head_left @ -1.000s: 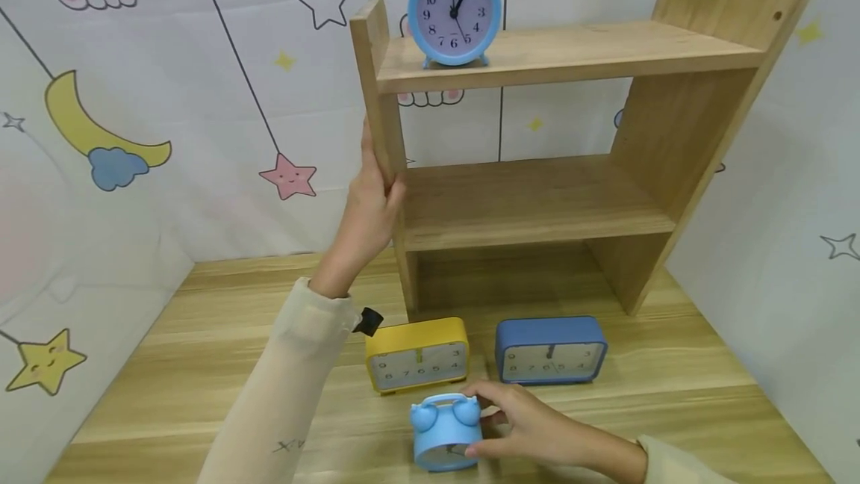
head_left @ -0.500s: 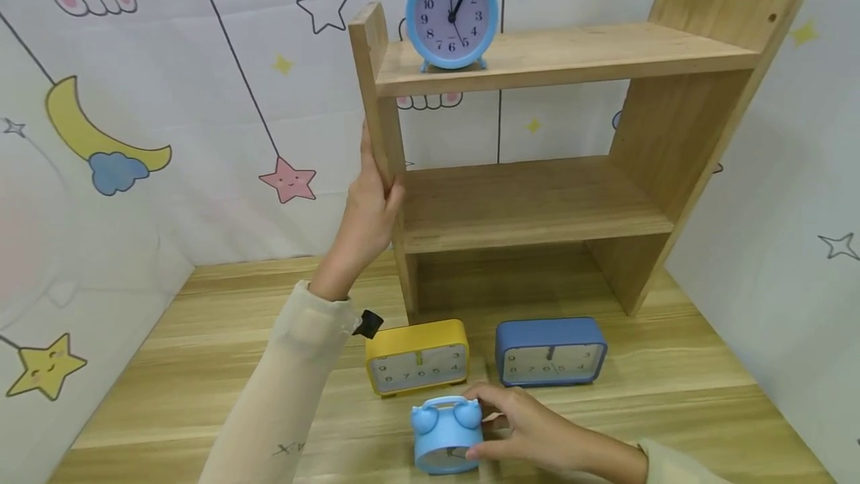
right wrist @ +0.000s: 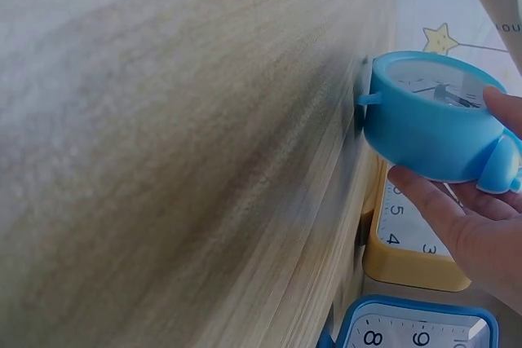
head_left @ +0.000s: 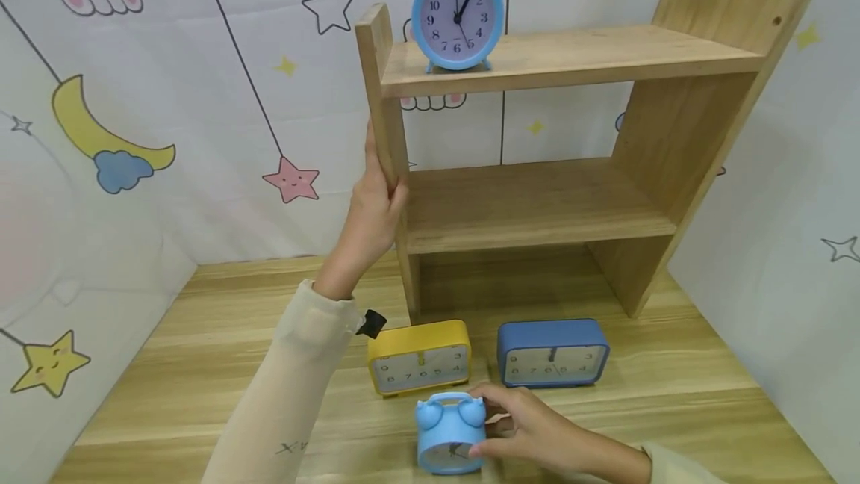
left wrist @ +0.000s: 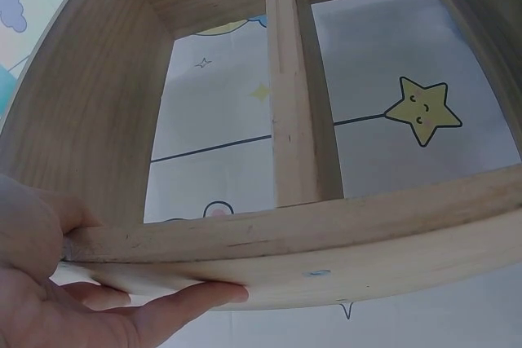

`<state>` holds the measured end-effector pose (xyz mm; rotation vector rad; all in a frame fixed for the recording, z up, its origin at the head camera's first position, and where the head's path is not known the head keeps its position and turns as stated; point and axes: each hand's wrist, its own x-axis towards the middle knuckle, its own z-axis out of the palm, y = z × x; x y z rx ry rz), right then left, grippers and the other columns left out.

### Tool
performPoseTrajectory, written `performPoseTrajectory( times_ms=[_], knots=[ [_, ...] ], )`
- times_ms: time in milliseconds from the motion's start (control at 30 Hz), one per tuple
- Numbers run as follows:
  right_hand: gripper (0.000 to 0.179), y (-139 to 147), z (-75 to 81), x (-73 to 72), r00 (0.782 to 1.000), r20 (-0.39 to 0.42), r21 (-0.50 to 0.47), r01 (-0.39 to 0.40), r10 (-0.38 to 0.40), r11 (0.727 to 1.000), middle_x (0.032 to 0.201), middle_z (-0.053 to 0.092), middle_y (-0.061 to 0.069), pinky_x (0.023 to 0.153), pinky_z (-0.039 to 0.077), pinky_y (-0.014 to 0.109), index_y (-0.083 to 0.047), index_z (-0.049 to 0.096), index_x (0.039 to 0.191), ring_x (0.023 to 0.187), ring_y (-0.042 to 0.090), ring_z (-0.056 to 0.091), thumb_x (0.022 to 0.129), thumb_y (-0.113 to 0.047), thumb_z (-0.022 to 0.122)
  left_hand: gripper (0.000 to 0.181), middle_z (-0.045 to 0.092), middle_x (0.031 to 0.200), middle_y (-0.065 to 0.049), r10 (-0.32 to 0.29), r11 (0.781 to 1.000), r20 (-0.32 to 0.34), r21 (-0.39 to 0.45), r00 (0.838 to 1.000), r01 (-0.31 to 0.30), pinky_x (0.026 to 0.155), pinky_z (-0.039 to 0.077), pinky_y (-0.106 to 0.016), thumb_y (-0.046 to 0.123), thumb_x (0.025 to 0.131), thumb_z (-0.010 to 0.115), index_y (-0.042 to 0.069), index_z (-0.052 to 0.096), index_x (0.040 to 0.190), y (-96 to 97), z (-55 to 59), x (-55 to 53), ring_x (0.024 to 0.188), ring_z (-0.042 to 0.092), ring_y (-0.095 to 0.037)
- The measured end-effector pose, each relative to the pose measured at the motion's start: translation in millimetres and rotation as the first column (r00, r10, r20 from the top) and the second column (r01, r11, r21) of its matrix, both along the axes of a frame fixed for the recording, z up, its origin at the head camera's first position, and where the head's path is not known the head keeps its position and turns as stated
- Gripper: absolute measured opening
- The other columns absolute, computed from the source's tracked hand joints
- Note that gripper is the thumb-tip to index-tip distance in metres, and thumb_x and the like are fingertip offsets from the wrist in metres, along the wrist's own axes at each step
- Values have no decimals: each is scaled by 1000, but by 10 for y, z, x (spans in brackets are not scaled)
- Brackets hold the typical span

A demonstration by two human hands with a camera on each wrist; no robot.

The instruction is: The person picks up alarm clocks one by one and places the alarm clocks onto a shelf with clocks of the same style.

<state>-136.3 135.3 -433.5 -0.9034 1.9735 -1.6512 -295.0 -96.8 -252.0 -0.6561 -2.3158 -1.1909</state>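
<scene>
My left hand (head_left: 372, 208) grips the left side panel of a three-tier wooden shelf (head_left: 537, 204), its thumb at the front edge and its fingers along the outer side. The left wrist view shows thumb and fingers on either side of that panel (left wrist: 391, 230). Low in the head view, my right hand (head_left: 537, 432) holds a small light-blue twin-bell alarm clock (head_left: 450, 428) by its right side. In the right wrist view, the thumb lies over the face of this clock (right wrist: 432, 128), with the fingers behind its back. Its feet are at the tabletop.
Behind the held clock stand a yellow rectangular clock (head_left: 419, 357) and a blue rectangular clock (head_left: 553, 353), in front of the shelf. Another light-blue twin-bell clock (head_left: 457, 17) is on the top board, at its left end. Patterned white cloth (head_left: 222, 200) surrounds the wood-grain table (head_left: 168, 364).
</scene>
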Motion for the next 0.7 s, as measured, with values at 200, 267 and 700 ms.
performPoseTrajectory(
  times_ms=[200, 267, 700],
  knots=[
    [49, 2, -1, -7, 1000, 22, -2, 4, -4, 1000, 125, 60, 14, 89, 54, 30, 1, 53, 132, 112, 15, 62, 90, -13, 74, 82, 36, 148, -31, 5, 1000, -8, -1, 1000, -5, 92, 51, -51, 3, 99, 43, 22, -10, 159, -5, -2, 3, 123, 52, -39],
    [48, 9, 1, -6, 1000, 24, 4, 11, -11, 1000, 124, 61, 13, 88, 54, 30, 1, 54, 132, 111, 15, 62, 90, -13, 74, 83, 36, 149, -30, 3, 1000, -10, -2, 1000, -3, 93, 51, -51, 2, 99, 43, 23, -10, 159, 0, 0, 0, 124, 52, -38],
    [46, 54, 0, 3, 999, 36, 12, 33, -33, 999, 118, 66, 9, 85, 56, 30, 1, 56, 129, 106, 15, 64, 90, -14, 75, 84, 32, 152, -27, -4, 1000, -21, -1, 1000, 4, 97, 47, -52, 1, 99, 43, 23, -10, 159, 0, 2, 6, 128, 48, -38]
  ],
)
